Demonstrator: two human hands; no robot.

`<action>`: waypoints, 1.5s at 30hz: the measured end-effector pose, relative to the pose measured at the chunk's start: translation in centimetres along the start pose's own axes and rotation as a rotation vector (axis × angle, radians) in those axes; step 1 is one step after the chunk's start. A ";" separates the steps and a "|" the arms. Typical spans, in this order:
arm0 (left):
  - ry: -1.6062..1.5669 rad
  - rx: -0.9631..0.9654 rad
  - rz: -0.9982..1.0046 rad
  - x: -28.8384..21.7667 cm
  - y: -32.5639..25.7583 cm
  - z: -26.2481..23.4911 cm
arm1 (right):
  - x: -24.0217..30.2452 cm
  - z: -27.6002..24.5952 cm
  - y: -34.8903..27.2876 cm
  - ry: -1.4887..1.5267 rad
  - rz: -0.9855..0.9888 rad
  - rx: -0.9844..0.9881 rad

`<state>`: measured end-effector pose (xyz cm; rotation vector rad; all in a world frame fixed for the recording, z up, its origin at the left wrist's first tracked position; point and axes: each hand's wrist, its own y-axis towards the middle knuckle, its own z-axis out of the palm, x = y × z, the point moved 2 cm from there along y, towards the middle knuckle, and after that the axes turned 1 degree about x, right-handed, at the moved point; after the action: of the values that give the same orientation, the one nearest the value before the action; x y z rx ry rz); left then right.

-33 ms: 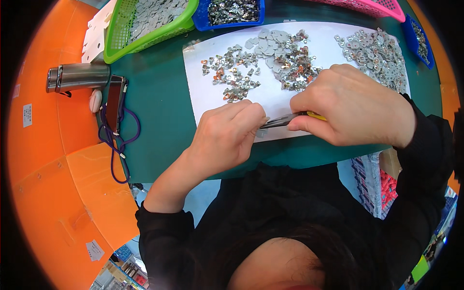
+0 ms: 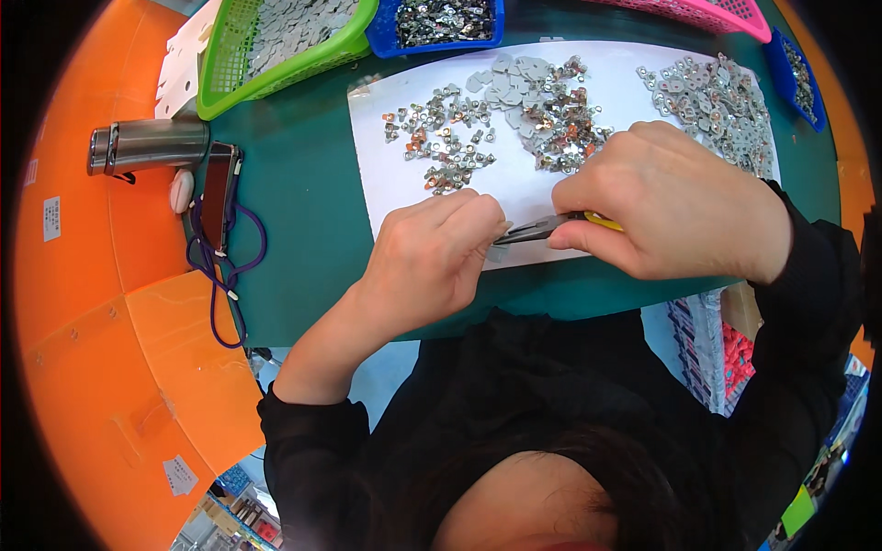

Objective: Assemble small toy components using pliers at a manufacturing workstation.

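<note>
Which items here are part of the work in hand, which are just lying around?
In use:
right hand gripping yellow-handled pliers
left hand at the pliers' tip
white sheet
small metal parts

Lying about:
steel flask
dark case with purple cord
green basket
blue tray
pink basket

The person is wearing a black long-sleeved top, its dark fabric covering the chest and both arms. The left sleeve is sitting pushed up well behind the left hand, baring the forearm, while the right sleeve is ending just behind the right hand. Both hands are showing bare, without gloves or rings.
</note>
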<state>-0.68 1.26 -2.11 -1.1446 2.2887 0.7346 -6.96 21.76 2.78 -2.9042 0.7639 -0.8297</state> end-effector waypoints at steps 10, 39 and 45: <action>-0.010 -0.026 0.020 0.1 0.0 -0.2 | 0.1 -0.1 -0.5 0.010 0.052 0.030; -0.786 -0.546 -0.483 3.7 -5.3 -1.7 | 0.0 7.2 1.4 -0.305 0.021 -0.390; -0.436 -0.494 -0.273 3.2 -4.5 -1.0 | 0.9 8.8 -1.1 -0.242 -0.037 -0.369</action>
<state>1.13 -3.48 -4.52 -1.3121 1.5942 1.3318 -1.34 21.35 -4.18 -3.2615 0.9263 -0.3549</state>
